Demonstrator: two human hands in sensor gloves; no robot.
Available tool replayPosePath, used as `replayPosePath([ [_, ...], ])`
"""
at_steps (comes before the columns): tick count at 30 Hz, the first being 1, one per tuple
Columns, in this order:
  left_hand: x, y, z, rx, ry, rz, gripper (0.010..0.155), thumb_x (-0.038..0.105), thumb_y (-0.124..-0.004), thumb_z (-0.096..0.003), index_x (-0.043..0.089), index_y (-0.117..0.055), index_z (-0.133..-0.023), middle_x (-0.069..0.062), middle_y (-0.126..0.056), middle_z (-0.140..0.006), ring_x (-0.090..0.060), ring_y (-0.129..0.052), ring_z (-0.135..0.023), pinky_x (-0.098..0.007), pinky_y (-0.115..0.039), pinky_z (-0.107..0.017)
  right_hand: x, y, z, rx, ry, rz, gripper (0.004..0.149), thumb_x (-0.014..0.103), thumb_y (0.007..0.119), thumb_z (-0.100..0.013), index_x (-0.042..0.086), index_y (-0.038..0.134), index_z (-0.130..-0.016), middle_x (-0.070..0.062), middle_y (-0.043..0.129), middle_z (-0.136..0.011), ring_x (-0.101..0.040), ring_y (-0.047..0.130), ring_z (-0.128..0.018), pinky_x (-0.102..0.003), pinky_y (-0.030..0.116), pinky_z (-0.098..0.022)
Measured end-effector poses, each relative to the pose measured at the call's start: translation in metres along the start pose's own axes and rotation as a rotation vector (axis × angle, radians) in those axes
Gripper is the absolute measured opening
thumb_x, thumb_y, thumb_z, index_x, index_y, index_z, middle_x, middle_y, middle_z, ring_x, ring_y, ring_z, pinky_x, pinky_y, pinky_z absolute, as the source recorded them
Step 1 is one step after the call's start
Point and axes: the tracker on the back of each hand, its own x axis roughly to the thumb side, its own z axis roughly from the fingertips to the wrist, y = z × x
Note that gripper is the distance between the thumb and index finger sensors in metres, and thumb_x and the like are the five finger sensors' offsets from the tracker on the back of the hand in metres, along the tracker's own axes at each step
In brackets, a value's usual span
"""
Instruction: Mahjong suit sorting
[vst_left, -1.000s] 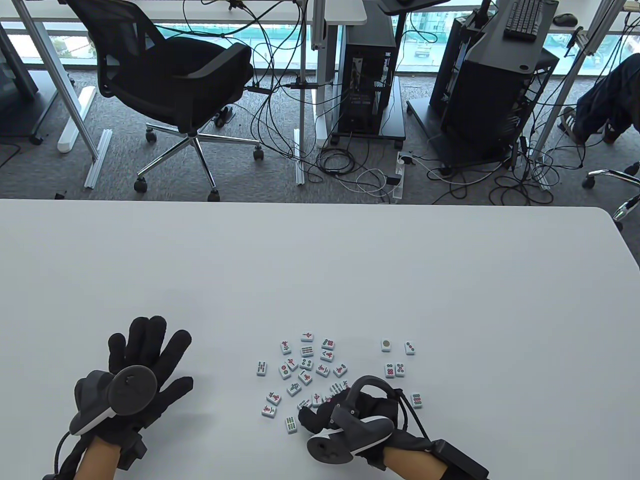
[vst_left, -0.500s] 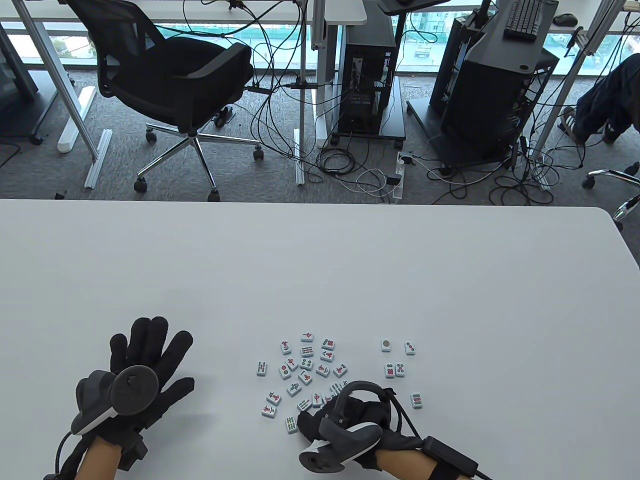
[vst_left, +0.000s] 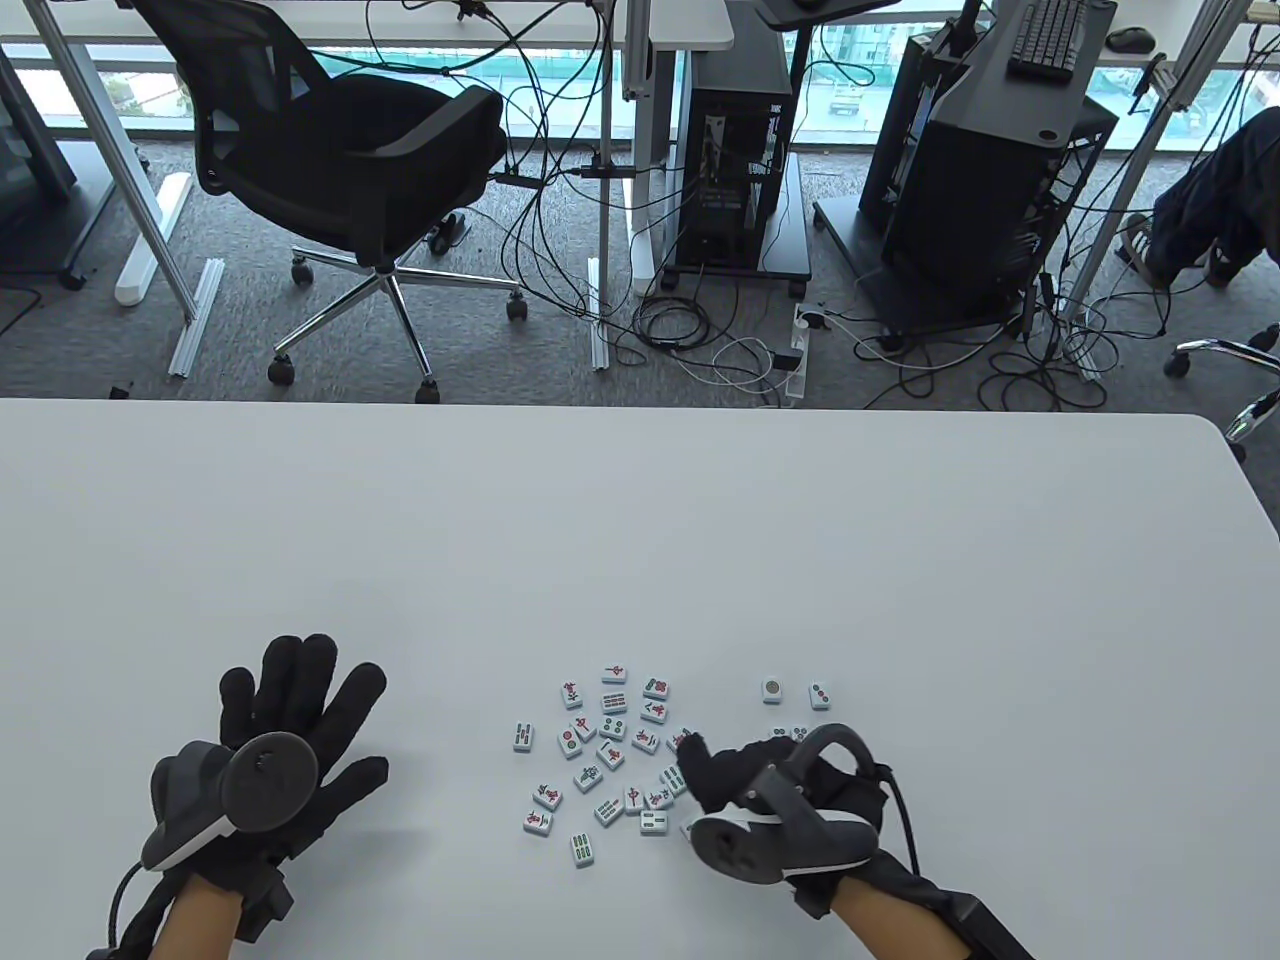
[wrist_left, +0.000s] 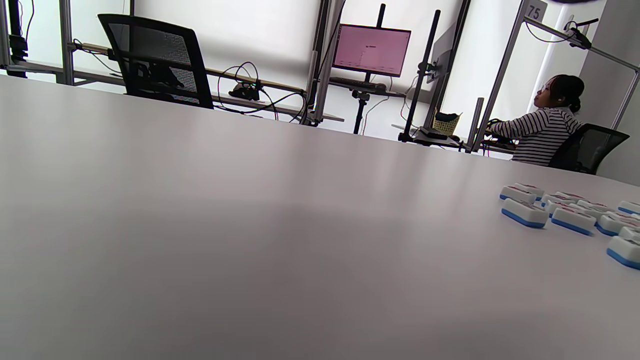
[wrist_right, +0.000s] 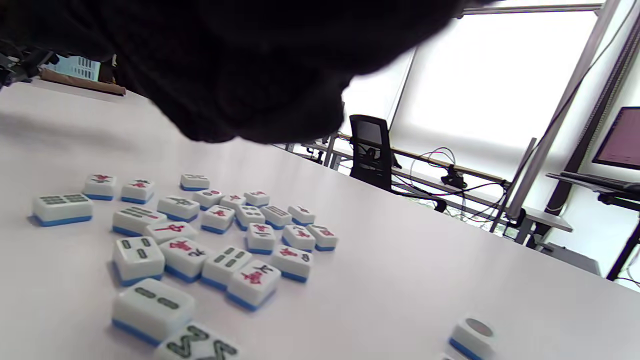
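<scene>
A loose heap of white mahjong tiles (vst_left: 610, 750) with blue backs lies face up near the table's front edge. Two dot tiles (vst_left: 772, 689) (vst_left: 820, 695) sit apart to its right. My right hand (vst_left: 720, 775) hovers between the heap and that small group, fingers curled under its tracker; whether they hold a tile is hidden. It covers part of two more dot tiles (vst_left: 790, 733). My left hand (vst_left: 290, 720) lies flat with fingers spread, well left of the heap. The right wrist view shows the heap (wrist_right: 215, 230) below the dark glove (wrist_right: 225, 60). The left wrist view catches some tiles (wrist_left: 550, 212) at its right.
The white table (vst_left: 640, 540) stretches wide beyond the tiles. Behind its far edge stand a black office chair (vst_left: 340, 140), computer towers and floor cables. A seated person (wrist_left: 545, 130) shows in the background of the left wrist view.
My right hand has moved right and away from me, off the heap's near edge toward the dot tiles, uncovering a tile near the front and hiding the rightmost one. The left hand stayed still.
</scene>
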Motion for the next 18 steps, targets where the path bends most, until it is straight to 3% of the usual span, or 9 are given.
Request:
replayPosePath([
  [7,0.001,0.0,0.0,0.004,-0.007,-0.005,0.08,0.076,-0.055,-0.0427,0.05,-0.021,-0.11,0.019,0.013,-0.112,-0.015,0.016,-0.109,-0.051,0.006,-0.076,-0.033,0.041,0.031,0.24,0.168,-0.009,0.057,0.034,0.088,-0.042,0.006,0.078,-0.09,-0.002,0.096,-0.041,-0.009,0.087,-0.011,-0.025,0.079,-0.008],
  [12,0.002,0.001,0.001,0.007,-0.008,-0.009,0.08,0.076,-0.055,-0.0426,0.05,-0.02,-0.109,0.019,0.014,-0.111,-0.015,0.017,-0.109,-0.051,0.006,-0.076,-0.039,0.064,0.04,0.286,0.211,-0.007,0.057,0.034,0.088,-0.042,0.006,0.077,-0.09,-0.002,0.096,-0.042,-0.009,0.087,-0.011,-0.025,0.079,-0.009],
  [18,0.002,0.002,0.002,0.017,-0.01,-0.009,0.08,0.076,-0.055,-0.0426,0.05,-0.021,-0.11,0.019,0.014,-0.111,-0.014,0.017,-0.109,-0.051,0.006,-0.075,-0.038,0.073,0.039,0.306,0.216,0.018,0.057,0.034,0.088,-0.042,0.007,0.077,-0.09,-0.002,0.096,-0.041,-0.009,0.087,-0.011,-0.025,0.079,-0.008],
])
